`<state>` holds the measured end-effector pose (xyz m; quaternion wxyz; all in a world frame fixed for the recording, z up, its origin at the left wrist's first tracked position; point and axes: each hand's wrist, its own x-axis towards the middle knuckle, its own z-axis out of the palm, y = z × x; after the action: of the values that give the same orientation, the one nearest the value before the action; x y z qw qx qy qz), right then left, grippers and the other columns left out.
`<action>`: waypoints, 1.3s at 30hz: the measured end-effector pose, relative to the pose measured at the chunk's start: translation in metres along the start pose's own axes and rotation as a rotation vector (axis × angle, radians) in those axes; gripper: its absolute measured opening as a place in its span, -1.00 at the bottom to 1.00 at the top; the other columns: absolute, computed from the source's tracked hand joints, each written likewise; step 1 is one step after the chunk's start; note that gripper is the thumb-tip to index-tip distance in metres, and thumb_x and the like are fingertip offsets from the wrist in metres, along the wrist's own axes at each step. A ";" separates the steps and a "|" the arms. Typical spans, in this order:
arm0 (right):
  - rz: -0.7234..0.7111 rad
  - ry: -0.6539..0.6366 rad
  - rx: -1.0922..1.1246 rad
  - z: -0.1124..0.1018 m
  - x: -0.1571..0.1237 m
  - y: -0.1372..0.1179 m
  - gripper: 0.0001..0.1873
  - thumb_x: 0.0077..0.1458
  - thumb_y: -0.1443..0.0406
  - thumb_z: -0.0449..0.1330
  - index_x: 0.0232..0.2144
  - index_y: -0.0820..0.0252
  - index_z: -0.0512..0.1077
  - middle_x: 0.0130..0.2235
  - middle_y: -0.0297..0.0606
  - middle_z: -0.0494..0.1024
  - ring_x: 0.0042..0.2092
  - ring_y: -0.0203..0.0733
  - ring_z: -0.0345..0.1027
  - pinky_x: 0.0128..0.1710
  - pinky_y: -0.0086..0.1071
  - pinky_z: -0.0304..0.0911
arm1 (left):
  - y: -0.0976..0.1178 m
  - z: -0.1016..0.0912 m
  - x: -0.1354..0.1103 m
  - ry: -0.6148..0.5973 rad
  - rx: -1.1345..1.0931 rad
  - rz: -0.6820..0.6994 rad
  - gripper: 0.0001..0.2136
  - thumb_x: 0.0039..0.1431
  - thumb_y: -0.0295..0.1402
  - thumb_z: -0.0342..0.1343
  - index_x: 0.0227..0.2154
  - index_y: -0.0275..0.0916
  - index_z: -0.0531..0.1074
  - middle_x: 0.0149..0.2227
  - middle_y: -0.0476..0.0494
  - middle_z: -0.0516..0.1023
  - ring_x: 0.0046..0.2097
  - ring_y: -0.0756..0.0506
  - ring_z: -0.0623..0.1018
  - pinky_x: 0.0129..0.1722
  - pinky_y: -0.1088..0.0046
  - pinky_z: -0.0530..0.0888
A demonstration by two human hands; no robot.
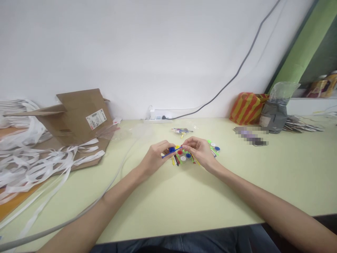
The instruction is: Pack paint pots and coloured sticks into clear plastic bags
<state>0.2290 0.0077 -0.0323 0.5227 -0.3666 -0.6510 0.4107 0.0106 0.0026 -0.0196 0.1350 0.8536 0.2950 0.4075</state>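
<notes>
My left hand [156,157] is closed in a pinch on a blue disc [172,149] threaded on a thin blue stick [168,154]. My right hand [198,149] is closed too, its fingertips pinching the other end of that stick. Both hands hover just above a small pile of coloured plastic discs and sticks [184,157] on the pale yellow table [168,200]. More discs [214,147] lie just right of my right hand. A small clear packet of coloured pieces [181,131] lies farther back.
An open cardboard box [79,117] and a heap of white strips [34,161] fill the left side. A grey cable [79,214] curves across the front left. A power strip [158,117] sits at the wall. A striped bag [247,107] and a grey pouch [273,114] stand at the back right.
</notes>
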 end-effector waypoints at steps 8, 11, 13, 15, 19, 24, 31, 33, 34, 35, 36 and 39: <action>0.003 -0.007 -0.093 0.002 -0.003 -0.011 -0.68 0.07 0.06 0.32 -0.33 0.21 0.50 -0.36 -0.19 0.63 -0.34 -0.14 0.53 -0.34 -0.32 0.39 | 0.005 0.002 0.001 -0.012 -0.112 -0.102 -0.78 0.28 -0.19 0.17 -0.13 -0.19 0.55 -0.24 -0.13 0.58 -0.25 -0.05 0.59 -0.25 0.45 0.62; -0.012 0.009 -0.109 0.001 -0.002 -0.013 -0.70 0.07 0.08 0.32 -0.34 0.21 0.50 -0.37 -0.20 0.63 -0.34 -0.14 0.53 -0.32 -0.31 0.39 | 0.006 0.002 0.002 -0.003 -0.138 -0.124 -0.76 0.26 -0.21 0.20 -0.09 -0.19 0.55 -0.20 -0.14 0.59 -0.21 -0.06 0.60 -0.18 0.41 0.62; -0.032 0.028 -0.117 0.000 0.000 -0.011 -0.70 0.05 0.09 0.34 -0.36 0.21 0.50 -0.37 -0.19 0.63 -0.32 -0.14 0.53 -0.29 -0.32 0.39 | 0.005 0.003 0.002 -0.005 -0.158 -0.122 -0.72 0.24 -0.22 0.22 -0.04 -0.19 0.53 -0.17 -0.16 0.58 -0.18 -0.07 0.61 -0.12 0.37 0.62; -0.042 0.044 -0.124 -0.001 0.001 -0.009 -0.70 0.05 0.09 0.34 -0.37 0.21 0.50 -0.37 -0.19 0.62 -0.32 -0.14 0.53 -0.29 -0.32 0.38 | 0.003 0.005 0.002 -0.010 -0.174 -0.119 -0.69 0.23 -0.21 0.22 -0.01 -0.19 0.52 -0.12 -0.17 0.58 -0.14 -0.09 0.61 -0.08 0.34 0.61; -0.105 0.060 -0.198 0.000 -0.001 -0.010 -0.76 0.10 0.13 0.30 -0.38 0.20 0.51 -0.37 -0.21 0.62 -0.32 -0.16 0.50 -0.28 -0.32 0.36 | 0.003 0.005 0.001 0.024 -0.145 -0.136 -0.76 0.29 -0.23 0.16 -0.07 -0.19 0.53 -0.15 -0.15 0.61 -0.16 -0.09 0.62 -0.10 0.36 0.60; -0.170 0.046 -0.254 0.004 -0.008 -0.019 -0.83 0.16 0.18 0.25 -0.36 0.16 0.51 -0.39 -0.27 0.59 -0.35 -0.18 0.45 -0.24 -0.29 0.36 | 0.013 -0.002 0.004 0.055 -0.031 -0.086 -0.86 0.31 -0.32 0.12 -0.17 -0.19 0.56 -0.22 -0.10 0.62 -0.18 -0.08 0.60 -0.14 0.38 0.53; -0.184 0.027 -0.302 0.003 -0.007 -0.013 -0.88 0.18 0.22 0.21 -0.27 0.13 0.47 -0.34 -0.28 0.60 -0.30 -0.16 0.47 -0.23 -0.29 0.38 | 0.001 -0.003 0.004 -0.002 0.147 -0.026 -0.83 0.35 -0.31 0.05 -0.14 -0.17 0.52 -0.23 -0.10 0.60 -0.23 -0.08 0.57 -0.20 0.39 0.47; -0.207 0.021 -0.320 0.001 -0.005 -0.008 -0.78 0.18 0.27 0.18 -0.10 0.11 0.41 -0.26 -0.27 0.61 -0.25 -0.17 0.49 -0.18 -0.28 0.38 | -0.013 -0.006 0.003 0.000 0.256 -0.073 -0.83 0.34 -0.28 0.05 -0.12 -0.15 0.50 -0.21 -0.10 0.60 -0.23 -0.09 0.58 -0.19 0.37 0.46; -0.223 0.022 -0.336 0.000 -0.004 -0.005 -0.72 0.19 0.30 0.15 -0.03 0.10 0.38 -0.22 -0.26 0.61 -0.22 -0.18 0.49 -0.16 -0.27 0.37 | -0.021 -0.008 0.002 0.035 0.286 -0.132 -0.82 0.33 -0.26 0.07 -0.10 -0.13 0.49 -0.23 -0.07 0.61 -0.24 -0.09 0.58 -0.19 0.37 0.45; -0.241 0.024 -0.362 -0.001 -0.003 -0.003 -0.68 0.19 0.33 0.13 0.01 0.10 0.36 -0.19 -0.25 0.60 -0.19 -0.18 0.48 -0.13 -0.26 0.37 | -0.029 -0.011 0.002 0.060 0.310 -0.194 -0.81 0.32 -0.24 0.08 -0.08 -0.11 0.47 -0.27 -0.04 0.61 -0.26 -0.09 0.58 -0.22 0.37 0.44; -0.265 0.023 -0.399 -0.003 -0.002 -0.001 -0.68 0.19 0.36 0.11 0.01 0.10 0.35 -0.16 -0.23 0.58 -0.17 -0.18 0.47 -0.11 -0.25 0.36 | -0.037 -0.015 0.001 0.078 0.339 -0.246 -0.82 0.32 -0.22 0.08 -0.10 -0.11 0.47 -0.29 -0.03 0.61 -0.28 -0.09 0.58 -0.23 0.37 0.43; -0.344 -0.015 -0.522 -0.005 -0.001 0.004 -0.74 0.20 0.40 0.08 -0.07 0.12 0.40 -0.10 -0.19 0.54 -0.08 -0.14 0.43 -0.04 -0.21 0.33 | -0.059 -0.025 -0.001 0.092 0.417 -0.379 -0.81 0.30 -0.16 0.08 -0.20 -0.12 0.47 -0.33 -0.04 0.62 -0.32 -0.11 0.56 -0.27 0.37 0.41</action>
<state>0.2340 0.0087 -0.0363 0.4679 -0.3698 -0.7907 0.1380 -0.0329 0.0483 -0.0322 0.0168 0.7731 0.5327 0.3439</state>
